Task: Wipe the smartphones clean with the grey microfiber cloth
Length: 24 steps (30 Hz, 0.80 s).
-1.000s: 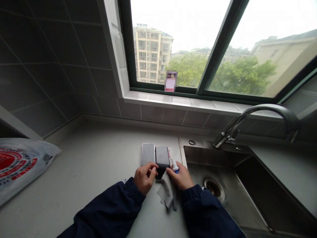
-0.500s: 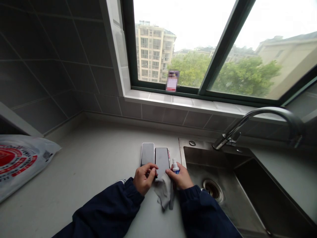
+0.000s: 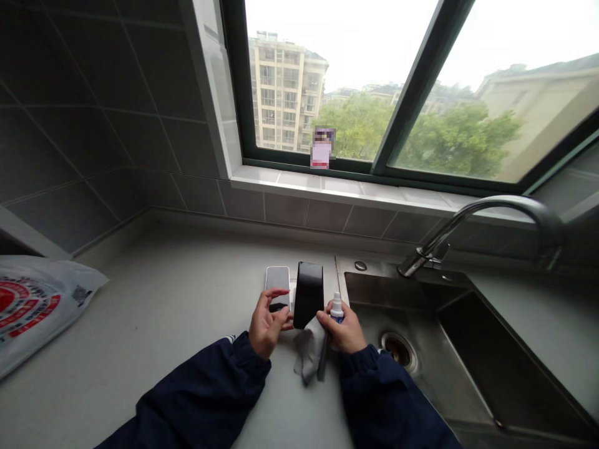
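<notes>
My right hand (image 3: 347, 329) is closed around a small white spray bottle (image 3: 336, 307) and a grey cloth (image 3: 310, 350) that hangs down from its fingers. A dark phone (image 3: 309, 294) is tilted up, its lower right corner by my right thumb. My left hand (image 3: 266, 324) has its fingers apart, with fingertips at or near the dark phone's lower left edge; whether they touch it is unclear. Beyond my left hand a second phone with a pale rim (image 3: 277, 278) lies on the counter, partly covered by the fingers.
To the right is a steel sink (image 3: 374, 296) with a curved faucet (image 3: 486, 202) at its back edge. A white and red plastic bag (image 3: 47, 305) lies at the far left of the counter (image 3: 187, 280). A window sill (image 3: 346, 187) runs behind.
The dark phone has been raised and tilted from the counter. My left fingers have spread from their closed pose. My right hand still holds the bottle and cloth.
</notes>
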Motion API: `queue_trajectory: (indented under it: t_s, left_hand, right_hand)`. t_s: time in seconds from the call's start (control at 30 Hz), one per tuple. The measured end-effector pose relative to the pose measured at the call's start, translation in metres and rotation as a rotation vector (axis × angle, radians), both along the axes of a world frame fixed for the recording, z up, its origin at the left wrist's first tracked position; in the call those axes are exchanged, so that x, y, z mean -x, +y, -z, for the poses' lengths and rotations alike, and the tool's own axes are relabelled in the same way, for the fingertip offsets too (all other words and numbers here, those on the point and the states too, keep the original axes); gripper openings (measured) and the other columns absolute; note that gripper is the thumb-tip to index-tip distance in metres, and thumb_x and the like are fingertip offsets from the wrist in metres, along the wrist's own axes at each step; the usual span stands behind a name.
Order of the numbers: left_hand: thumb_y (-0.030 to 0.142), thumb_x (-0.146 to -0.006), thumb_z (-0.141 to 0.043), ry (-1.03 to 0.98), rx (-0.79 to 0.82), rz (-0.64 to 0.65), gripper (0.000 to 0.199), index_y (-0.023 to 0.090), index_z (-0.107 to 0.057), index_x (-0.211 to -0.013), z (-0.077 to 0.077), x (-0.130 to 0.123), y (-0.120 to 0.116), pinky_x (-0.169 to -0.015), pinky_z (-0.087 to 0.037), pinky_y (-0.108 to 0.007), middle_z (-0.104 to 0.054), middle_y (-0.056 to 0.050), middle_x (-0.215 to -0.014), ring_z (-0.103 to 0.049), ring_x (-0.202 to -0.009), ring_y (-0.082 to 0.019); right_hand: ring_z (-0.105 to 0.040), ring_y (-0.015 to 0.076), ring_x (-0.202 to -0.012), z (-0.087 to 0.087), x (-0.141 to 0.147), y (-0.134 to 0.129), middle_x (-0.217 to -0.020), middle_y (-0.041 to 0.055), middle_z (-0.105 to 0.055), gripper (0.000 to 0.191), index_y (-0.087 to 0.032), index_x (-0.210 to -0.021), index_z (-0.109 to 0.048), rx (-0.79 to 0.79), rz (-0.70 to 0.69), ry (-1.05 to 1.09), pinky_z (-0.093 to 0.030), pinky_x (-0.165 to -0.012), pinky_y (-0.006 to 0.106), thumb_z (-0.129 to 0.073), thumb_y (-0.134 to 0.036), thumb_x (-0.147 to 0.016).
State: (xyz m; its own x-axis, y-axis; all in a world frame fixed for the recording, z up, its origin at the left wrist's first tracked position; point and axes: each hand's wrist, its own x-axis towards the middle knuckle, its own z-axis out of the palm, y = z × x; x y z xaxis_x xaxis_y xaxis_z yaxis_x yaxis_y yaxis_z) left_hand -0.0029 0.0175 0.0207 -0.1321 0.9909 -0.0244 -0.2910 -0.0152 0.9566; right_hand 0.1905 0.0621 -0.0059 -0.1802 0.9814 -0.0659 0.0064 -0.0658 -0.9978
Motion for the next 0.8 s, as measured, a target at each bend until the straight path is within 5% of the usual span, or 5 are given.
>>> queue_trajectory:
  t_s: [0.13,0.3,0.43,0.63,0.8]
  left_hand:
    - [0.053,-0.087,-0.053,-0.302,0.195,0.187,0.064,0.026,-0.035,-0.142,0.004,0.001,0.005,-0.057,-0.058,-0.036,-0.059,-0.016,-0.129,-0.071,-0.076,-0.023]
    - [0.056,-0.094,-0.035,-0.672,0.228,0.379,0.067,0.007,-0.047,-0.137,0.015,0.0,0.006,-0.081,-0.056,-0.036,-0.064,-0.02,-0.124,-0.064,-0.109,-0.03]
    - [0.06,-0.093,-0.033,-0.628,0.34,0.508,0.07,0.008,-0.049,-0.138,0.013,0.003,0.005,-0.05,-0.055,-0.032,-0.061,-0.021,-0.13,-0.07,-0.089,-0.03]
    - [0.065,-0.091,-0.031,-0.644,0.367,0.508,0.078,0.003,-0.053,-0.134,0.005,0.006,0.006,-0.049,-0.055,-0.031,-0.059,-0.024,-0.131,-0.069,-0.069,-0.022]
    - [0.063,-0.092,-0.031,-0.641,0.274,0.455,0.071,0.012,-0.052,-0.137,0.008,0.002,0.007,-0.044,-0.054,-0.033,-0.056,-0.021,-0.136,-0.067,-0.055,-0.018]
  right_hand:
    - [-0.039,0.0079,-0.05,-0.007,0.007,-0.007,-0.06,-0.0073,-0.045,0.041,-0.02,-0.078,-0.048,-0.045,-0.049,0.031,-0.033,-0.049,0.021,-0.078,-0.046,-0.07]
    - [-0.043,0.0092,-0.059,-0.012,0.018,-0.016,-0.069,-0.0037,-0.049,0.035,-0.018,-0.074,-0.052,-0.107,-0.108,0.044,-0.038,-0.058,0.022,-0.079,-0.04,-0.07]
    - [-0.046,0.0097,-0.061,-0.009,0.023,-0.02,-0.071,-0.0039,-0.049,0.032,-0.017,-0.084,-0.057,-0.117,-0.138,0.051,-0.04,-0.06,0.023,-0.078,-0.038,-0.073]
    - [-0.049,0.0083,-0.052,-0.004,0.026,-0.023,-0.077,-0.0008,-0.06,0.032,-0.018,-0.094,-0.06,-0.111,-0.067,0.059,-0.041,-0.05,0.021,-0.073,-0.043,-0.08]
    - [-0.051,0.0084,-0.043,-0.003,0.022,-0.016,-0.079,0.0018,-0.064,0.039,-0.018,-0.104,-0.06,-0.095,0.044,0.112,-0.043,-0.045,0.023,-0.052,-0.055,-0.092]
